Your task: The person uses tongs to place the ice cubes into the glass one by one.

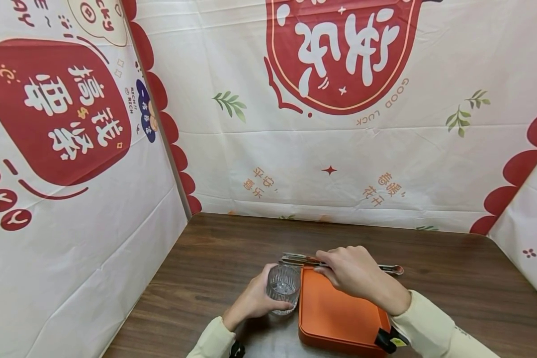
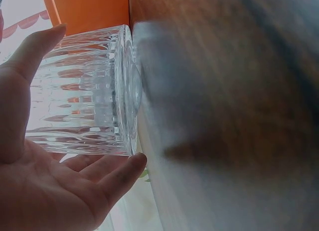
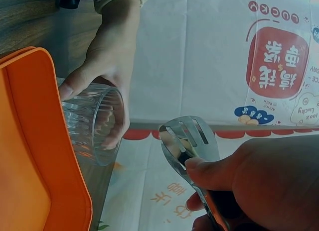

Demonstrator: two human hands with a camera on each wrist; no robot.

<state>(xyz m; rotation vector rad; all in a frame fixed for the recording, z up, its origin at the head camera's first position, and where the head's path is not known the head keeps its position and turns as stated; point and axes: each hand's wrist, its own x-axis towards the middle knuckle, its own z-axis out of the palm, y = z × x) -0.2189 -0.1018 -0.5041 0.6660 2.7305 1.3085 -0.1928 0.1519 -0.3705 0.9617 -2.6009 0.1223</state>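
A clear ribbed drinking glass stands on the table, just left of an orange box. My left hand holds the glass from its left side, thumb and fingers around it, as the left wrist view shows with the glass near the tabletop. Above the box's far edge, my right hand grips metal tongs with slotted ends. The tongs' tips point left, close to the glass rim. In the right wrist view the tongs' slotted head is beside the glass.
The brown wooden table meets a white printed cloth wall at the back. Another printed cloth wall rises on the left. A black strap with a yellow-green tag is at my right wrist.
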